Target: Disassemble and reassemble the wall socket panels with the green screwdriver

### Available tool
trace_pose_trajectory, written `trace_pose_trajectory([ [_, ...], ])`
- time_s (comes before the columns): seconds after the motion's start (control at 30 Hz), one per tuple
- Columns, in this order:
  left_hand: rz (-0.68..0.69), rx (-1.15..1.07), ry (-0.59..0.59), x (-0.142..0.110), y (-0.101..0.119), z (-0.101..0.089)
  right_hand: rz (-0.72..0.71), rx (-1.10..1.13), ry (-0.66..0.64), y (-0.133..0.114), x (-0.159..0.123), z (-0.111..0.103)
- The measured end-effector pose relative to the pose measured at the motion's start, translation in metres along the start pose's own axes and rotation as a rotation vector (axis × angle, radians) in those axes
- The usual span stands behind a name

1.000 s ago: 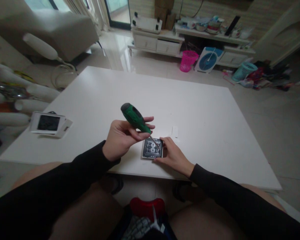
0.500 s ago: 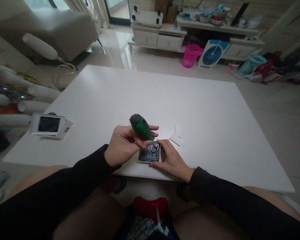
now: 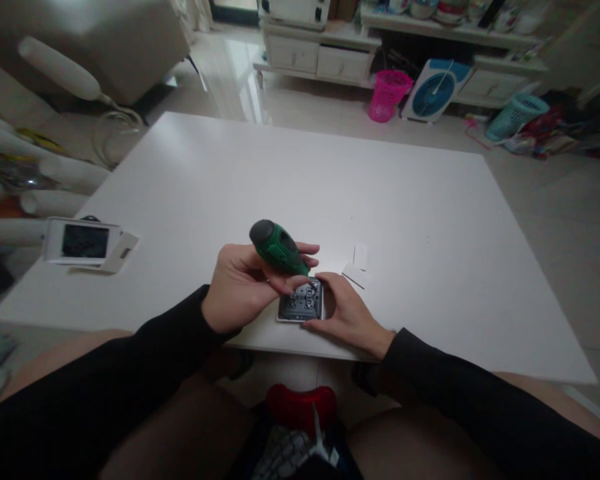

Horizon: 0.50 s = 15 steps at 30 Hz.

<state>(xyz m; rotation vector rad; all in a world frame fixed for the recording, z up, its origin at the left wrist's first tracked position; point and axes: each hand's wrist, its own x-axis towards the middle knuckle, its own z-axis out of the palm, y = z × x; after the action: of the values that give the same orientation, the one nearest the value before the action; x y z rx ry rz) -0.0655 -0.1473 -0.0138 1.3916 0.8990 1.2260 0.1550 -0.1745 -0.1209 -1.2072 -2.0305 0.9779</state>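
Observation:
A green screwdriver [image 3: 277, 248] with a grey end cap is gripped in my left hand [image 3: 245, 283], its handle tilted up to the left. Its lower end points at the upper right part of a small square switch panel [image 3: 300, 308], dark inside with a pale rim, near the table's front edge. The tip itself is too small to make out. My right hand [image 3: 350, 313] clasps the panel's right side, thumb at the near edge and fingers at the far corner. Two small white plates [image 3: 360, 257] lie just beyond my right hand.
The white table [image 3: 430, 200] spreads out around my hands. On its left end rest white frames [image 3: 55, 241], one with a dark centre. White rolls [image 3: 60, 201] crowd the left side. Beyond the table stand a pink basket [image 3: 387, 97], a blue-and-white fan [image 3: 435, 92] and a low cabinet [image 3: 293, 55].
The view has tipped slightly downward. The screwdriver handle leans a little further left, while both hands keep their holds on the screwdriver and the panel.

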Motion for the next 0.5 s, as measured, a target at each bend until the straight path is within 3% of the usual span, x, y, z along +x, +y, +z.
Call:
trace_pose_trajectory([
  [0.27,0.157,0.054,0.128,0.008,-0.003,0.000,-0.021,0.184,0.152,0.022,0.029,-0.017],
  [0.5,0.138,0.118,0.115,0.009,-0.005,0.005,-0.055,0.169,0.147,0.020,0.022,-0.009],
])
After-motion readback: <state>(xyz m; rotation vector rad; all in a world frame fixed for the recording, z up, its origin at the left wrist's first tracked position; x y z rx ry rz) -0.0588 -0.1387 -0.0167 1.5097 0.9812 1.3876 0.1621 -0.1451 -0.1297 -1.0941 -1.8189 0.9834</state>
